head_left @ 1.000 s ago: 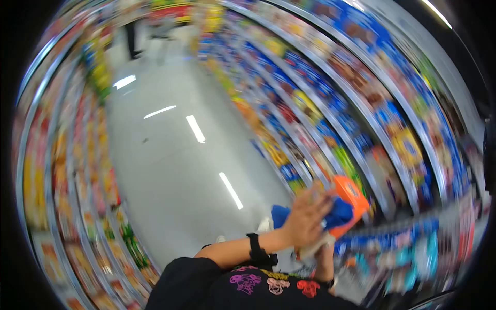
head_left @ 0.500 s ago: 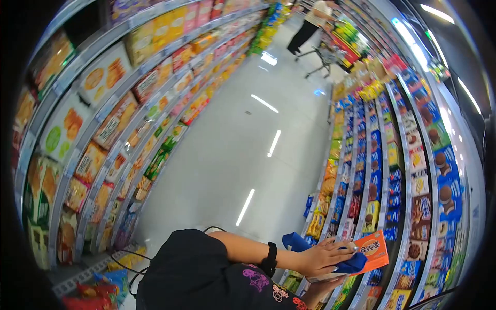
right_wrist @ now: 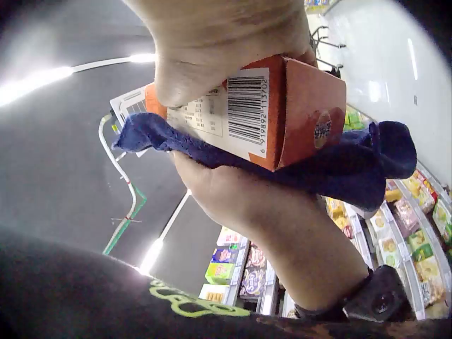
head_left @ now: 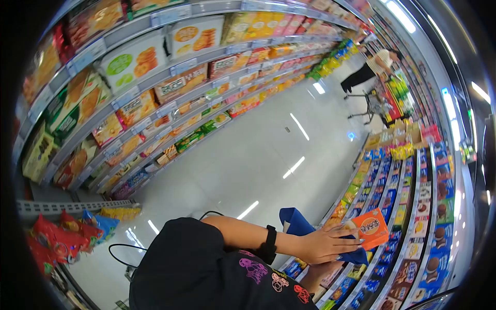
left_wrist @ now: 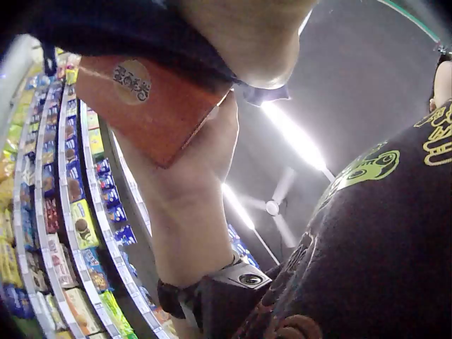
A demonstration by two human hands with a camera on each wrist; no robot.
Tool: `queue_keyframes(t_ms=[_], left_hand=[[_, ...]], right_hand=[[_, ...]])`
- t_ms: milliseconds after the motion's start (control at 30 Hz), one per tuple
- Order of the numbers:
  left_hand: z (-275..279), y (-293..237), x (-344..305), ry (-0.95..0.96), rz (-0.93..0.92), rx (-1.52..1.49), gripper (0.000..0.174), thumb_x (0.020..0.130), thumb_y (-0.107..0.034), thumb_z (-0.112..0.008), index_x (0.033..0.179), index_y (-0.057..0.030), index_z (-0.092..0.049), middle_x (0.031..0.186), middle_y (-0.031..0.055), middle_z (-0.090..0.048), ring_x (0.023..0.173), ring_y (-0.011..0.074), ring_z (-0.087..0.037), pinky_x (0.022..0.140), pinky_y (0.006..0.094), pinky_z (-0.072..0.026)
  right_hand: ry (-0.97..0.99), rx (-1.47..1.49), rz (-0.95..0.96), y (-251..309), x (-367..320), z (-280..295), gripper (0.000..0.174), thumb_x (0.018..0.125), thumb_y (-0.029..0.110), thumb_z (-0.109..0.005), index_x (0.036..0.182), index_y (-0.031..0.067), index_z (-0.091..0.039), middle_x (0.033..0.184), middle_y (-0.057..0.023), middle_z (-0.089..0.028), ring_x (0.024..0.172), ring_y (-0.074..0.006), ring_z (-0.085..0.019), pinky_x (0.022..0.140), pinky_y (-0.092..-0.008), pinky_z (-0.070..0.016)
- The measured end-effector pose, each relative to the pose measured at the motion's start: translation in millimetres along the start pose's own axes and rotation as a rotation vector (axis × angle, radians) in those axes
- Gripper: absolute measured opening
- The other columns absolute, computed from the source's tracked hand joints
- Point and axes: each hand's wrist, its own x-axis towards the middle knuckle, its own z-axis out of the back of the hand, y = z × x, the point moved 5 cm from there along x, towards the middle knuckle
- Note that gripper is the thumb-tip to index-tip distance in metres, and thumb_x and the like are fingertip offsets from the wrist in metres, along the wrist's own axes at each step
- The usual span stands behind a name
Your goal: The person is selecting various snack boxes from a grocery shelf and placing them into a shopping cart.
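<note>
An orange snack box [head_left: 374, 230] with a round printed label is held out in front of the body. My right hand [head_left: 318, 274], mostly hidden under the left in the head view, grips the box around its sides. Over the box lies a dark blue cloth [head_left: 298, 221], one end hanging loose. On top of that cloth my left hand [head_left: 321, 245] rests with fingers extended, pressing it against the box. The box's barcode side [right_wrist: 247, 106] shows in the right wrist view, beside the right hand's palm. Black bands circle both wrists.
Shelves of packaged biscuits [head_left: 139, 57] run along the left of the aisle, and more snack shelves [head_left: 413, 222] line the right. Red snack bags [head_left: 59, 240] sit low at the left. Far down the aisle floor [head_left: 248, 165], a person [head_left: 380, 62] stands by a shopping cart [head_left: 369, 106].
The head view has turned left, bringing the left shelves and red bags further into view. Both hands still hold the box and cloth together; the left hand now lies flatter over the cloth.
</note>
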Motion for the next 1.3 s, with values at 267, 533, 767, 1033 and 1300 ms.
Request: queue_keyframes(t_ms=[267,533,767,1033,1300], left_hand=[[27.3,4.2,0.2,-0.119,0.017,0.086,0.061,0.079,-0.022,-0.054,0.136,-0.0132,-0.033,0.142,0.0029,-0.029,0.134,0.0261,-0.019,0.106,0.0497,-0.0153],[34.0,25.5,21.5,-0.291,0.240,-0.048,0.060,0.083,-0.024,-0.050,0.138,-0.0110,-0.027,0.143,0.0071,-0.027,0.132,0.0314,-0.022,0.105,0.0473,-0.0199],[46.4,35.7,37.6,-0.497,0.378,0.027,0.053,0.091,-0.018,-0.041,0.139,-0.0080,-0.022,0.144,0.0099,-0.023,0.133,0.0324,-0.020,0.105,0.0421,-0.0210],[-35.1,56.6,27.0,-0.511,0.519,-0.088,0.051,0.092,-0.021,-0.036,0.140,-0.0101,-0.020,0.143,0.0138,-0.024,0.132,0.0342,-0.019,0.107,0.0418,-0.0184],[-165.4,81.6,45.3,-0.376,0.781,-0.419,0.050,0.097,-0.030,-0.019,0.141,-0.0079,-0.012,0.144,0.0155,-0.018,0.134,0.0318,-0.014,0.109,0.0354,-0.0117]], right_hand=[[0.215,-0.057,-0.021,-5.6,18.0,-37.9,0.064,0.090,0.052,-0.025,0.138,0.0103,-0.023,0.139,-0.0115,-0.029,0.125,-0.0268,-0.035,0.101,-0.0401,-0.0310],[0.355,-0.091,-0.030,2.1,38.1,-50.2,0.065,0.089,0.054,-0.026,0.139,0.0111,-0.022,0.139,-0.0111,-0.029,0.124,-0.0269,-0.035,0.101,-0.0401,-0.0317],[0.398,-0.107,-0.021,0.7,47.6,-49.9,0.060,0.091,0.046,-0.031,0.136,0.0069,-0.024,0.137,-0.0135,-0.030,0.123,-0.0272,-0.035,0.100,-0.0405,-0.0316],[0.350,-0.240,0.191,22.4,71.5,-3.1,0.061,0.090,0.037,-0.037,0.138,0.0034,-0.017,0.139,-0.0189,-0.025,0.125,-0.0314,-0.033,0.101,-0.0401,-0.0291],[0.407,-0.376,0.383,49.5,102.8,110.3,0.066,0.088,0.027,-0.046,0.138,-0.0008,-0.014,0.139,-0.0221,-0.022,0.124,-0.0326,-0.032,0.101,-0.0417,-0.0290]])
